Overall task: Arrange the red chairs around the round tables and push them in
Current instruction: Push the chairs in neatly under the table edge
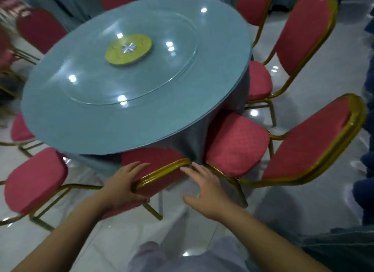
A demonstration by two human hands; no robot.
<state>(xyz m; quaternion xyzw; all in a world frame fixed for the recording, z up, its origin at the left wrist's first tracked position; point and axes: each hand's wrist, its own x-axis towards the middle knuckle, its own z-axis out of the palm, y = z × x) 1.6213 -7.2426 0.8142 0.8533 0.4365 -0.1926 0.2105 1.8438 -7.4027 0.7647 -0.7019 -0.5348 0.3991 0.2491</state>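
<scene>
– Pale trousers (182, 257) sit lowest in view, on the near side of the bench (97, 121). What are the hands doing?

– Both reach toward the bench's near edge. The left hand (123, 187) has its grip curled round the left corner of the gold top rail of the red chair (155, 161). The fingers lie over the red pad facing the bench, and the thumb is on the side away from it.

– And the other?

– The right hand (204, 192) is spread, fingers straight and apart, thumb out wide. Its fingertips reach the rail's right end, by the cloth (194, 142) hanging from the bench. Whether they press on it I cannot tell.

– Where does that chair stand?

– Its back is close against the bench's near edge, and its seat is hidden under the bench top.

– Other chairs?

– The neighbour chair (236, 142) stands at the bench's near-right side. Its seat front touches the hanging cloth, and most of the seat is outside the bench top. The upright chair (303, 32) is further round the right side, seat partly under the edge. The left chair (34, 180) is at the near-left, its seat outside the bench top. More red backs show round the far side, blurred.

– On the bench?

– A glass turntable (153, 79) with a yellow disc (139, 46) at its centre. Glossy floor (283, 200) lies round the bench.
</scene>
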